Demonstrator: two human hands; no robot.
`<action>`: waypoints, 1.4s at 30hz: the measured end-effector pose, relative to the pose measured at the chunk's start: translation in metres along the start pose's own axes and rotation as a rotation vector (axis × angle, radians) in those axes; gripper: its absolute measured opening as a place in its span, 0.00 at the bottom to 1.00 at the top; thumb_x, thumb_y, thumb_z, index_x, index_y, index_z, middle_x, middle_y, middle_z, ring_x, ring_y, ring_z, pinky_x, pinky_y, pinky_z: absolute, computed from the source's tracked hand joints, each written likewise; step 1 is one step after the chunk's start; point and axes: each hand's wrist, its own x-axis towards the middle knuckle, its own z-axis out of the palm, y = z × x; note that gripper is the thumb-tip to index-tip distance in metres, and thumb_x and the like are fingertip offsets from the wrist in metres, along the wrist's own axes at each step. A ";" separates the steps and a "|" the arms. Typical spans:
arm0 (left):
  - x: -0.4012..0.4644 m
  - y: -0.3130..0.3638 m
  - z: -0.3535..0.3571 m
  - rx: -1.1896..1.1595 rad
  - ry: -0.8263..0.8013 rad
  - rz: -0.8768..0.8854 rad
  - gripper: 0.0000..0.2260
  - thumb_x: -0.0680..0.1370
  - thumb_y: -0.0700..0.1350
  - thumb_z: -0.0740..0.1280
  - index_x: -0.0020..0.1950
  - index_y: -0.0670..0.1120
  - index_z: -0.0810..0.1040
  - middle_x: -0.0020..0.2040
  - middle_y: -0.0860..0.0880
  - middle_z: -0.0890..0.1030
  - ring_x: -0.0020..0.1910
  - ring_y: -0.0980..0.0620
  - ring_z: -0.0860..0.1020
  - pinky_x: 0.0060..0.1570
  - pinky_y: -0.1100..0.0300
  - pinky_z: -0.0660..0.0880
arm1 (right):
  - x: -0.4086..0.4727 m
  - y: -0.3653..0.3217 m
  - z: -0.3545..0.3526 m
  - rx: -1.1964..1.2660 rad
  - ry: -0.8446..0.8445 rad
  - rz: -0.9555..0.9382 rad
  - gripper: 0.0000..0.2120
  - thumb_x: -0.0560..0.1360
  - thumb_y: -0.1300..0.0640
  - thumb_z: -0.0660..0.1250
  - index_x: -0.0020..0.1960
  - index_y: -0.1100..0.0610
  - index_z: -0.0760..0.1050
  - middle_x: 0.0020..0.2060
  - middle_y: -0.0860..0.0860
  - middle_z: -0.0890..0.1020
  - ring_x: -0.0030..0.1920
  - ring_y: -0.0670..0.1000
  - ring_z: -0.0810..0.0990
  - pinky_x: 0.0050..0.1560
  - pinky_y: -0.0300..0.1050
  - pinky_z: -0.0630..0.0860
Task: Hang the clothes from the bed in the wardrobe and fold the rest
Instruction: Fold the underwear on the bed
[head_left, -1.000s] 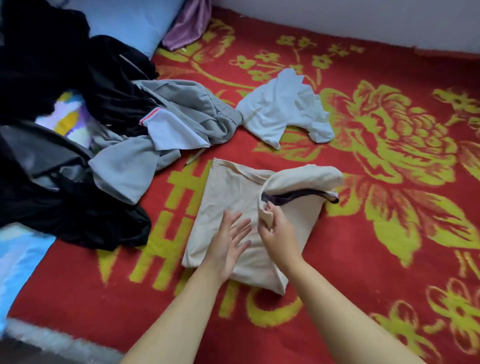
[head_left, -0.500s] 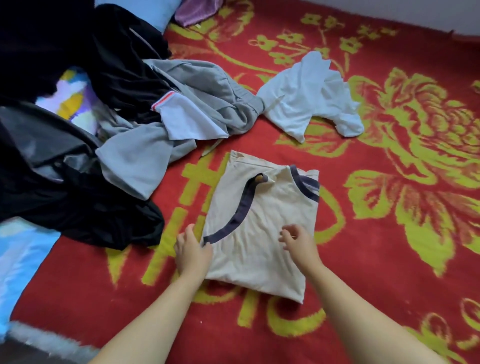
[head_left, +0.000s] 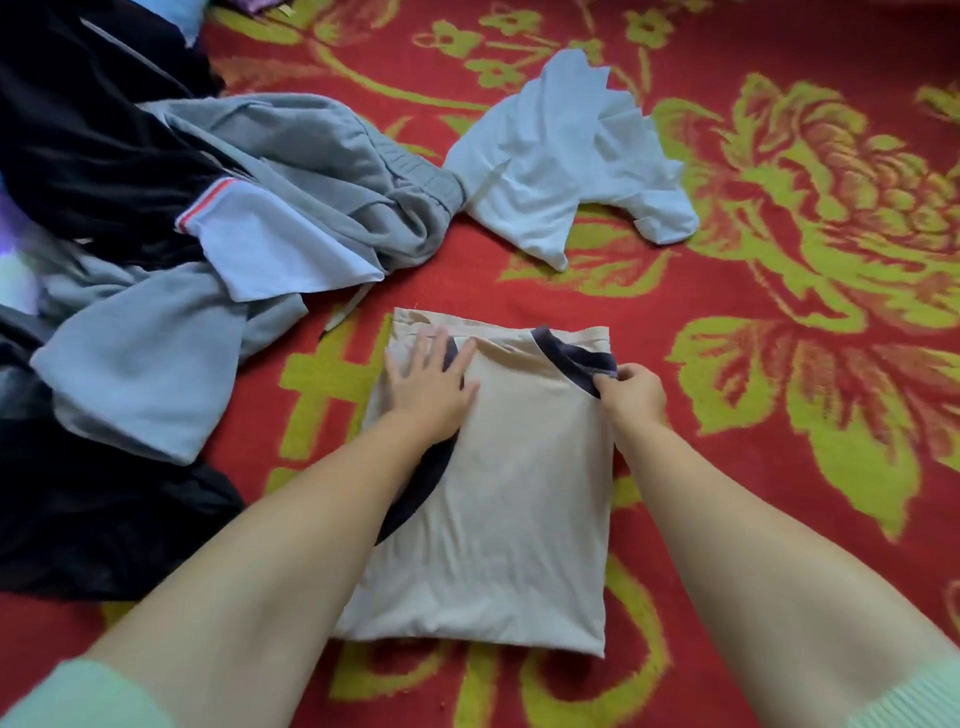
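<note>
A beige shirt (head_left: 509, 499) with dark navy trim lies folded into a rectangle on the red bed cover, right in front of me. My left hand (head_left: 428, 387) lies flat on its upper left part, fingers spread. My right hand (head_left: 631, 389) pinches the dark neckline trim at the shirt's upper right corner. A crumpled white shirt (head_left: 566, 161) lies beyond it. Grey garments (head_left: 291, 171) with a white, red-striped piece and black clothes (head_left: 78, 130) are heaped at the left.
The red blanket with a yellow flower pattern (head_left: 805, 260) covers the bed. More black fabric (head_left: 104, 525) lies at the lower left, close to my left forearm. A purple item (head_left: 262, 4) peeks in at the top edge.
The beige shirt's top part has been folded down into a neat rectangle. My left hand moved up onto its upper left; my right hand moved to the neckline corner. The view came closer.
</note>
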 end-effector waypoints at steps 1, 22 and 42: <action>0.003 -0.007 0.002 -0.049 -0.016 -0.077 0.25 0.82 0.59 0.48 0.77 0.59 0.44 0.78 0.54 0.40 0.77 0.49 0.37 0.70 0.34 0.41 | -0.001 0.003 0.000 -0.024 0.042 -0.043 0.06 0.75 0.59 0.63 0.50 0.58 0.76 0.42 0.51 0.78 0.44 0.54 0.74 0.38 0.44 0.65; -0.210 -0.037 0.085 -1.249 -0.092 -0.711 0.09 0.76 0.41 0.67 0.56 0.41 0.76 0.44 0.46 0.80 0.38 0.49 0.76 0.36 0.58 0.71 | -0.200 0.159 0.002 0.190 -0.247 0.264 0.03 0.74 0.60 0.67 0.47 0.58 0.76 0.42 0.55 0.82 0.41 0.54 0.80 0.41 0.46 0.72; -0.204 -0.052 -0.032 -1.918 -0.435 -0.787 0.03 0.78 0.42 0.65 0.46 0.43 0.75 0.36 0.44 0.81 0.44 0.48 0.78 0.42 0.53 0.76 | -0.158 0.050 -0.099 0.638 -0.699 0.527 0.03 0.78 0.60 0.62 0.48 0.54 0.74 0.34 0.48 0.83 0.38 0.47 0.80 0.42 0.42 0.72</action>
